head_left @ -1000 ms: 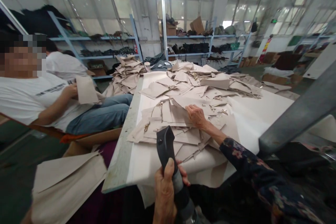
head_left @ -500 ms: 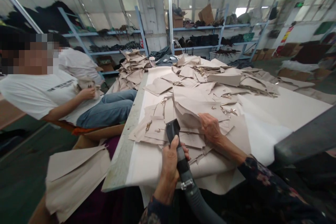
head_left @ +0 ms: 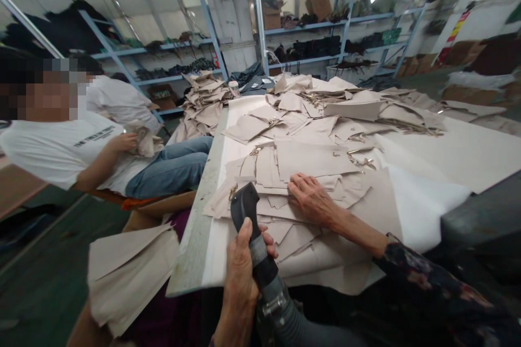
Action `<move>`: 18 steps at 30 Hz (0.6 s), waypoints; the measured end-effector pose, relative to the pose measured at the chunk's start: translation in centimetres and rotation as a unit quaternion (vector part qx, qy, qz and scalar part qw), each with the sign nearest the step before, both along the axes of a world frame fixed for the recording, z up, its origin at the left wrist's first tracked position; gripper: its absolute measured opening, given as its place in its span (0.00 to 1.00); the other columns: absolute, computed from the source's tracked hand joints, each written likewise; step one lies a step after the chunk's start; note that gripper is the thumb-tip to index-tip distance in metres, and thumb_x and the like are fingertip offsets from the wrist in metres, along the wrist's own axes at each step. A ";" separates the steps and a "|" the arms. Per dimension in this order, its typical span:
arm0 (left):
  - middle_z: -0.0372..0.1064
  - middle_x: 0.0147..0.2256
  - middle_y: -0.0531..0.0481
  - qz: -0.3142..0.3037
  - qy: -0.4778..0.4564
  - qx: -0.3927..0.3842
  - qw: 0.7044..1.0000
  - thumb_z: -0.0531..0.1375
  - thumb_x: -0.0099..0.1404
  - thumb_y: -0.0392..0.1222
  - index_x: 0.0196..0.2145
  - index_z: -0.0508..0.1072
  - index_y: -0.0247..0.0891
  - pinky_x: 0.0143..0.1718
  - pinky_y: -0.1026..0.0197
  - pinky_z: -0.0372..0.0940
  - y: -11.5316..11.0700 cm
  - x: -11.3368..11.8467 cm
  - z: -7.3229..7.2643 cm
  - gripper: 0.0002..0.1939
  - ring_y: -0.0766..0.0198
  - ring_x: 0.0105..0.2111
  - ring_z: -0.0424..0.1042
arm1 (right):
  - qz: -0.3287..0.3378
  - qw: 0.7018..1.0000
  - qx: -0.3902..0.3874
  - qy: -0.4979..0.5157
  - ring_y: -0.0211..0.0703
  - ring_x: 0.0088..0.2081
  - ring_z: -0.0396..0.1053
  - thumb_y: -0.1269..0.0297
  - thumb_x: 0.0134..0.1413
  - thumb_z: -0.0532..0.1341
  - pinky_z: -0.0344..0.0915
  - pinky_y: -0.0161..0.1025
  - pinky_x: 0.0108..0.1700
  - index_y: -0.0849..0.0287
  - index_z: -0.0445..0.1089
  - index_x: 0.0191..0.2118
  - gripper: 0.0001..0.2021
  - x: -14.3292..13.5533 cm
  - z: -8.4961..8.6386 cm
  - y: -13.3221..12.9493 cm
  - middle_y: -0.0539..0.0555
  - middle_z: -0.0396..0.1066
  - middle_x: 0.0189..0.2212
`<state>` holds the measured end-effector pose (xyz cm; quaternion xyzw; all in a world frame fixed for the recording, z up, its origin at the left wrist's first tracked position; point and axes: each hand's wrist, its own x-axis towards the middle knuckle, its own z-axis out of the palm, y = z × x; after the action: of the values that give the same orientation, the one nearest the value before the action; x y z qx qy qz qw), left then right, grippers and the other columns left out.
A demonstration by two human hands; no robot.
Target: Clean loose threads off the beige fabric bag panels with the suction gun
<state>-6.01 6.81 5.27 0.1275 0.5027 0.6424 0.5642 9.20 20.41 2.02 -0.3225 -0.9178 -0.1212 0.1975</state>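
My left hand (head_left: 240,265) is wrapped round a black suction nozzle (head_left: 245,206), its thumb along the top. A grey ribbed hose (head_left: 295,325) runs back from the nozzle, joined by a metal clamp (head_left: 273,304). The nozzle mouth hangs over the left edge of a pile of beige fabric pieces (head_left: 303,160). My right hand (head_left: 311,198) rests on the front edge of the top pieces, fingers fairly flat and touching the cloth; its thumb is hidden. Gold-coloured metal clasps (head_left: 360,160) lie attached to the pieces, right of the pile.
A paper-covered table (head_left: 459,149) bears more beige pieces (head_left: 354,108) at the back. To the left a seated person (head_left: 93,141) handles cloth. Nearer, more beige cloth (head_left: 130,276) sits beside the table edge (head_left: 195,244). Blue shelves (head_left: 309,28) line the wall.
The fabric flap that my right hand held up now lies flat, and that hand has shifted left and lower onto it. My left hand and the nozzle have moved left.
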 end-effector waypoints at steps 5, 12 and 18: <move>0.68 0.18 0.51 -0.045 0.009 0.011 0.999 0.63 0.55 0.56 0.29 0.69 0.31 0.16 0.67 0.62 1.7 1.4 0.1 0.21 0.69 0.15 0.65 | 0.039 0.995 0.059 -0.064 0.55 0.47 0.63 0.79 0.57 0.55 0.65 0.47 0.45 0.73 0.70 0.45 0.11 -0.3 -0.3 1.6 0.68 0.68 0.45; 0.66 0.17 0.52 -0.047 -0.015 0.007 0.999 0.66 0.52 0.54 0.27 0.68 0.31 0.17 0.66 0.63 4.3 2.2 -0.3 0.21 0.69 0.15 0.64 | 0.127 0.990 0.009 -0.054 0.48 0.38 0.64 0.81 0.57 0.54 0.64 0.41 0.36 0.66 0.71 0.30 0.11 2.2 -1.0 -1.1 0.61 0.69 0.35; 0.67 0.18 0.51 -0.037 0.000 0.014 0.999 0.65 0.52 0.56 0.28 0.68 0.31 0.17 0.66 0.63 3.0 2.1 0.2 0.22 0.69 0.15 0.65 | 0.026 0.993 -0.106 -0.043 0.41 0.34 0.68 0.70 0.63 0.52 0.61 0.37 0.35 0.65 0.70 0.35 0.10 -0.6 5.8 3.0 0.60 0.71 0.37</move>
<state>-3.93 9.80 5.44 0.1534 0.4888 0.6280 0.5859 8.58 23.38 7.77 -0.3121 -0.9411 -0.0319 0.1260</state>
